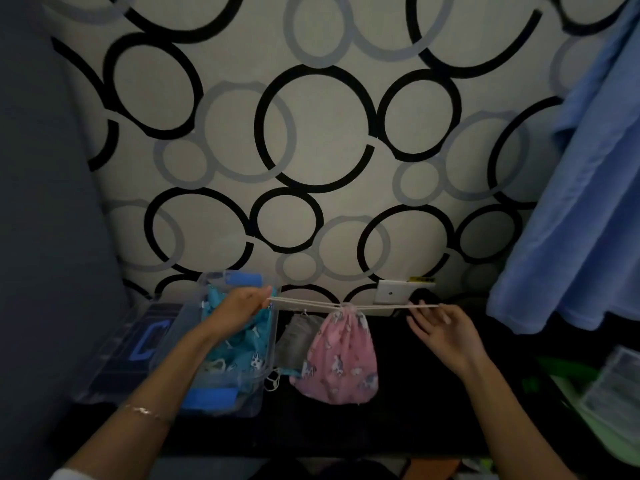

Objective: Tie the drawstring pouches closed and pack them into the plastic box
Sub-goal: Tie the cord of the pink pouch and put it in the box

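Beneath the left hand (239, 308) stands one clear plastic box (272, 344) holding teal pouches (242, 348), too bunched to count. Its fingers (261, 294) pinch the taut drawstring (304, 304). Between both hands' fingers hangs one pink pouch (341, 358), with one grey pouch (298, 337) just behind. The right hand (446, 329) pinches the other end.

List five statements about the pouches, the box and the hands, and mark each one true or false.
1. The pink pouch hangs from cords stretched between both hands. True.
2. The left hand is over the plastic box. True.
3. The plastic box is empty. False: teal pouches lie in it.
4. The pink pouch is inside the box. False: it hangs to the right of it.
5. The right hand holds the grey pouch. False: it holds only the cords.
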Available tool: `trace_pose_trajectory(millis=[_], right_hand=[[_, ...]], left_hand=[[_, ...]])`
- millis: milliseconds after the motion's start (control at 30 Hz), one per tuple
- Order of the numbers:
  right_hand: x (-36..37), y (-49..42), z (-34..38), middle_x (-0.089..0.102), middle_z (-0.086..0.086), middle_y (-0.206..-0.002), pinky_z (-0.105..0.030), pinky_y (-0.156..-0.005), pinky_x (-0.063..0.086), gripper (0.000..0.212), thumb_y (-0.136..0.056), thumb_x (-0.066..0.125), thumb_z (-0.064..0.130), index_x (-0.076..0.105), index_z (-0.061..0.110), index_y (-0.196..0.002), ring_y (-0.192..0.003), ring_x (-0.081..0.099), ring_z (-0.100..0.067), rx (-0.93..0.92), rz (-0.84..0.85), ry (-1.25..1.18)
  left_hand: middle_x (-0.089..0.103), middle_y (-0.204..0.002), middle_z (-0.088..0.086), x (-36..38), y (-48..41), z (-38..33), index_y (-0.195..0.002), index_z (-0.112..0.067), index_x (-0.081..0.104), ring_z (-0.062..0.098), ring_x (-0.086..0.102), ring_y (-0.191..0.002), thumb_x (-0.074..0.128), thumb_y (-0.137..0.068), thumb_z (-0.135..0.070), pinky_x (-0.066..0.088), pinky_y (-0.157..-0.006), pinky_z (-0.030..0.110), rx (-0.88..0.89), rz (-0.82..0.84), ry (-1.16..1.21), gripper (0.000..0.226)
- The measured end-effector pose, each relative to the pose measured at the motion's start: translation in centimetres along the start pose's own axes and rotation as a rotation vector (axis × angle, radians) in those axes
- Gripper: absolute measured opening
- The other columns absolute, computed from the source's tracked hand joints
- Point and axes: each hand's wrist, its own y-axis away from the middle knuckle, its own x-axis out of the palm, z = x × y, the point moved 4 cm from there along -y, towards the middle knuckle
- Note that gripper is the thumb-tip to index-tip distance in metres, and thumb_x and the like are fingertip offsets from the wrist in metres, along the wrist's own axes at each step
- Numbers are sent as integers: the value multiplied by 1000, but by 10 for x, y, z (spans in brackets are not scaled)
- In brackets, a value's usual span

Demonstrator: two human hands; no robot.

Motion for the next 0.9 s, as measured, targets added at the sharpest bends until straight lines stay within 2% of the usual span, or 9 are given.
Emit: trace_pose_trajectory(millis=[100,200,300,400,467,567,667,833,900], right_hand=[[30,-7,-12,74,-9,-105,-51,-94,49,37,-98,51,21,65,12,-65,-103,71,-25,-34,67,-184],[73,-15,-23,67,-3,-75,-30,-64,58,15,-93,59,18,68,8,-87,-65,68,-12,-25,117,-201],[112,-17,-41,50,3,-64,-14,-39,35,17,-95,57,13,67,3,-105,-46,39,-3,28,170,155],[139,-4,-64,40,2,-64,-18,-41,19,17,-90,61,17,76,9,-90,-49,28,-6,55,260,712],[150,9,-77,38,4,-61,-22,-46,16,20,-79,61,20,71,4,-86,-51,27,-7,138,360,865],[156,24,-81,42,7,-54,-25,-50,16,24,-80,59,21,71,1,-88,-52,30,-8,149,425,898],[150,31,-75,46,1,-54,-22,-51,27,32,-94,58,20,74,13,-67,-52,37,-10,15,344,960],[143,34,-72,53,0,-51,-16,-48,38,45,-99,53,22,63,17,-55,-49,47,-9,-92,273,903],[140,32,-73,52,1,-49,-15,-46,36,39,-99,52,19,64,9,-64,-48,45,-8,-95,245,871]], left_hand=[[68,-73,-6,22,12,-19,-73,-14,63,9,66,-74,40,-102,-40,50,-73,18,-21,102,278,45],[74,-108,0,37,16,-52,-64,-20,66,7,68,-105,41,-99,-42,55,-84,19,40,237,471,48],[73,-110,4,45,14,-80,-65,-22,62,13,67,-109,46,-94,-49,55,-90,26,107,283,492,43],[75,-101,5,54,4,-94,-82,-19,74,13,70,-96,48,-98,-39,55,-79,19,125,202,445,37],[74,-91,3,59,-5,-96,-87,-13,73,9,69,-85,49,-100,-33,54,-72,16,108,113,406,34],[69,-87,0,69,-16,-89,-100,-9,71,5,65,-76,48,-101,-27,53,-69,17,47,105,358,28],[64,-91,8,87,-15,-78,-116,-9,61,8,60,-70,39,-104,-32,50,-66,19,-20,166,288,34],[63,-107,8,114,-1,-57,-133,-16,35,12,60,-90,28,-102,-47,45,-75,23,38,86,122,44],[62,-115,9,118,3,-53,-134,-17,34,16,61,-99,32,-100,-50,45,-80,25,45,31,108,47]])
